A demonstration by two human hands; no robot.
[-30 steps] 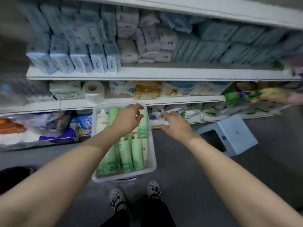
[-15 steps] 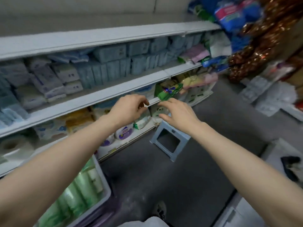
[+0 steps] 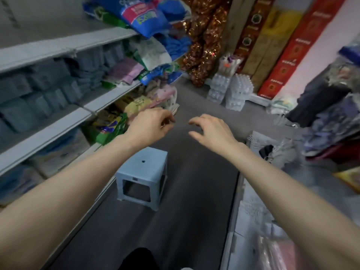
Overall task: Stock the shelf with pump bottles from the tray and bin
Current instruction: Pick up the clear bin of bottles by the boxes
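Both my hands are held out in the air over the aisle floor, holding nothing. My left hand (image 3: pixel 150 127) has its fingers loosely curled, near the right end of the white shelf unit (image 3: pixel 58 125). My right hand (image 3: pixel 212 129) hangs a little to its right, fingers relaxed and slightly bent. No pump bottle, tray or bin is in view. The shelves on the left carry blue, pink and green packets.
A light blue plastic stool (image 3: pixel 143 177) stands on the grey floor below my left forearm. Packs of water bottles (image 3: pixel 229 90) and tall red and yellow boxes (image 3: pixel 280 53) close the aisle's far end. Clothes and bags pile up at right (image 3: pixel 331 114).
The view has swung right, away from the bin of green bottles, which left the frame. Both hands rose from the bin and moved along the aisle, still holding nothing.
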